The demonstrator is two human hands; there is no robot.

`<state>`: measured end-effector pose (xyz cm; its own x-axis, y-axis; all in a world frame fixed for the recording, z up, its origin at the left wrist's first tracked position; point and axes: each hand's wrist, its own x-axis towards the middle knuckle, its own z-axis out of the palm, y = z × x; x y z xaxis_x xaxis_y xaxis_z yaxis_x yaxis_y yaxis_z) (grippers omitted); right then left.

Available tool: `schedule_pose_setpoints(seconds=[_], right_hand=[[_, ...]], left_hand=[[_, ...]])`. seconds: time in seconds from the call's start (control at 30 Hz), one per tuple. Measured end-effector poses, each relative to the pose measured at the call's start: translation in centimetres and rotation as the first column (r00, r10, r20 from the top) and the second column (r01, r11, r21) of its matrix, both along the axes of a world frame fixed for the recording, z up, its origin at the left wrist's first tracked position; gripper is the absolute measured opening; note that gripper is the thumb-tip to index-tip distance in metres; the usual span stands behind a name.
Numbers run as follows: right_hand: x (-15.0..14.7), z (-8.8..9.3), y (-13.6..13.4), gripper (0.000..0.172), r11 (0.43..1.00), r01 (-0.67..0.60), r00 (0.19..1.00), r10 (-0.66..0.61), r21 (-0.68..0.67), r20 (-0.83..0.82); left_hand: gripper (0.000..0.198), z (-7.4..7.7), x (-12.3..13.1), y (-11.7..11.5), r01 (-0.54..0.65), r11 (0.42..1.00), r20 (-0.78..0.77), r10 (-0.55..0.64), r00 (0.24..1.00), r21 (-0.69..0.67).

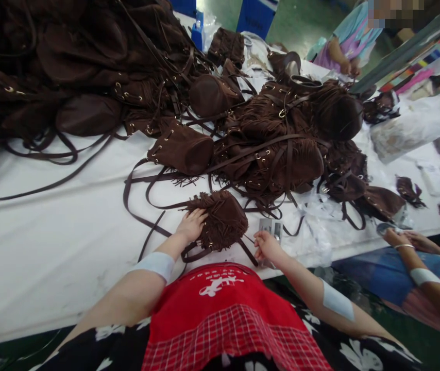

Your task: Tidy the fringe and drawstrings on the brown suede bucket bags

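A small dark brown fringed bag (225, 219) lies on its side on the white table, close to the red apron. My left hand (192, 224) rests on its left end, fingers stretched out over the fringe. Just right of the bag, my right hand (269, 248) is closed in a pinch; a thin dark strand seems to run toward its fingertips, but what they hold is too small to make out. Behind that hand sits a small grey-and-white box-like item (271, 226). Brown straps (142, 219) trail around the bag.
A large heap of brown bags (88, 51) covers the back left, and another pile of fringed bags (282, 139) stands behind my hands. Clear plastic (320, 216) lies to the right. A co-worker's hands (398, 238) work at the right edge; another person (347, 46) stands across the table.
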<state>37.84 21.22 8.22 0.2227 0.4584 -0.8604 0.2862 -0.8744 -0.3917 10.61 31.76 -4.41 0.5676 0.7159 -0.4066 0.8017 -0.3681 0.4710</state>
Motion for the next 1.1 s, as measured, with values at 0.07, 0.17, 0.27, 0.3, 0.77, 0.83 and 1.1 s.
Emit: schedule_pose_setpoints(seconds=[0.07, 0.17, 0.27, 0.3, 0.77, 0.83, 1.1], right_hand=[[-0.2, -0.6, -0.2, 0.009, 0.998, -0.026, 0.999, 0.024, -0.058, -0.046], [-0.5, -1.2, -0.2, 0.019, 0.974, -0.151, 0.98, 0.125, -0.17, -0.152], [-0.3, -1.5, -0.1, 0.023, 0.943, -0.251, 0.959, 0.212, -0.217, -0.186], [-0.2, -1.5, -0.2, 0.025, 0.944, -0.255, 0.958, 0.218, -0.21, -0.185], [-1.6, 0.8, 0.3, 0.086, 0.49, -0.864, 0.501, 0.813, 0.115, 0.298], [-2.4, 1.7, 0.7, 0.05, 0.416, -0.873, 0.488, 0.742, 0.254, 0.46], [-9.1, -3.1, 5.0, 0.033, 0.29, -0.956, 0.28, 0.859, 0.043, 0.429]], left_hand=[[0.047, -0.1, 0.0, 0.0, 0.002, 1.0, -0.002, -0.002, 1.0, 0.0], [0.047, -0.2, 0.1, 0.0, 0.008, 1.0, -0.009, -0.008, 1.0, 0.004], [0.048, -0.2, 0.1, 0.1, 0.015, 1.0, -0.012, -0.014, 1.0, 0.012], [0.048, -0.2, 0.1, 0.1, 0.017, 1.0, -0.012, -0.016, 1.0, 0.012], [0.047, 0.0, 0.2, 0.0, -0.008, 1.0, -0.018, 0.008, 1.0, 0.026], [0.047, 0.0, 0.2, 0.0, -0.014, 1.0, -0.017, 0.014, 1.0, 0.027], [0.048, 0.2, 0.2, 0.0, 0.0, 0.999, -0.033, 0.002, 0.999, 0.047]])
